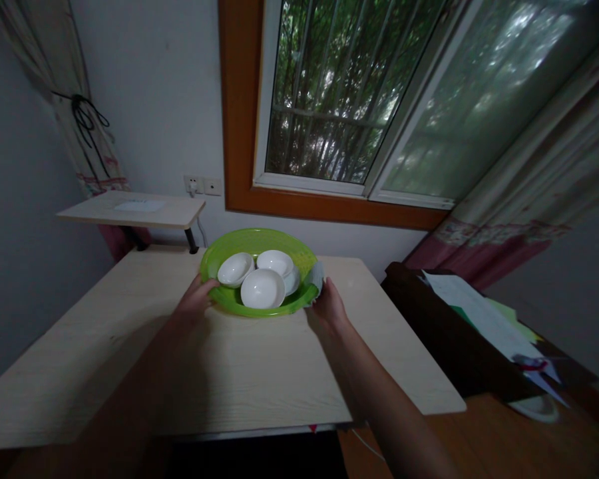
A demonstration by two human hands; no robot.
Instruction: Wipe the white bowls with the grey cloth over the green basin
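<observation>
A round green basin is at the back of the pale wooden table, gripped at its rim from both sides. My left hand is closed on the left rim, thumb over the edge. On the right side my right hand grips the rim together with a grey cloth draped over it. Several white bowls lie inside: a front bowl, a left bowl tilted to one side, and a rear bowl. Another white dish is partly hidden beneath them. Whether the basin touches the table, I cannot tell.
A small raised shelf with a paper on it stands at the table's back left. Behind it, a wall socket has a plug and cable. To the right, a dark brown piece of furniture holds papers. A window rises behind the table.
</observation>
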